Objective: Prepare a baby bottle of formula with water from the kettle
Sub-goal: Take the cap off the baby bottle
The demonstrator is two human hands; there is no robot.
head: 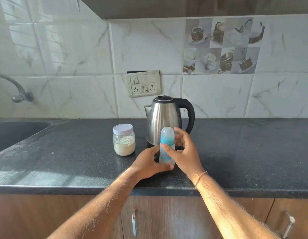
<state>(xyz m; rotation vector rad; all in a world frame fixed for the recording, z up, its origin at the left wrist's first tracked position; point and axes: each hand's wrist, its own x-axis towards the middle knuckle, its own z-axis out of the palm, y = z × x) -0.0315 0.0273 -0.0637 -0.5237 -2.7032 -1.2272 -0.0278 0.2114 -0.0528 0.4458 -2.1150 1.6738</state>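
Note:
A clear baby bottle (167,138) with a blue collar and a frosted cap stands upright in front of the steel kettle (164,118). My left hand (150,163) grips the bottle's lower body from the left. My right hand (181,151) holds it from the right, thumb across the front just under the blue collar, fingers behind it. The kettle has a black lid and a black handle pointing right, and sits on its base. A clear jar of white formula powder (124,140) with a white lid stands left of the kettle; a green scoop shows inside.
All of it rests on a dark stone counter (244,152). A sink (15,133) and a tap (17,90) are at the far left. A switch and socket plate (143,83) is on the tiled wall behind the kettle. Cabinet doors with handles sit below the counter edge.

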